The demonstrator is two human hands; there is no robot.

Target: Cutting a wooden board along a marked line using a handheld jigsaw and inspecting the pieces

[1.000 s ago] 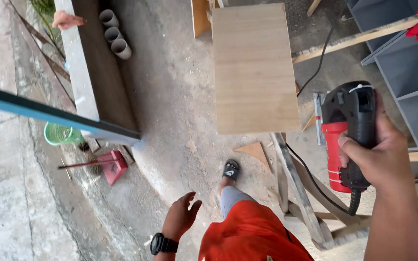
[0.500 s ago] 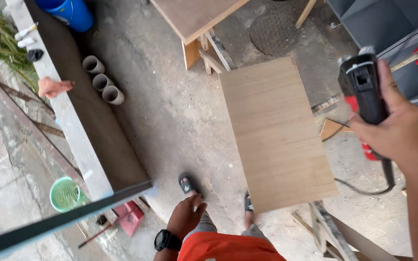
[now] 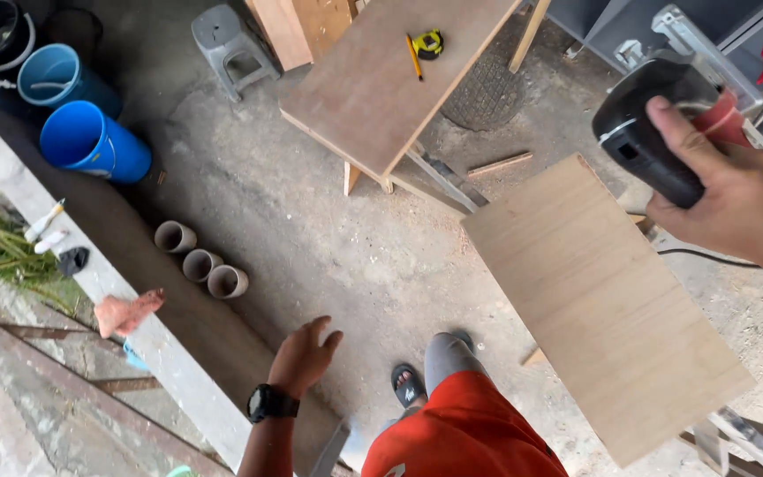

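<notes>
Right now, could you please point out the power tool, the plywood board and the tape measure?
power tool (image 3: 642,141), head view, on its black body.
plywood board (image 3: 602,305), head view, middle of its face.
tape measure (image 3: 431,43), head view, its yellow case.

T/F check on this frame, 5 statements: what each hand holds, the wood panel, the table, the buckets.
1. The right hand holds a black and red power tool. True.
2. The left hand grips the plywood panel. False: it is empty, fingers spread, apart from the panel.
3. A yellow tape measure and a pencil lie on the wooden table. True.
4. The blue buckets stand on the table. False: they sit on the ground by the low wall.
5. Three short pipe pieces sit in a row on the concrete. True.
</notes>
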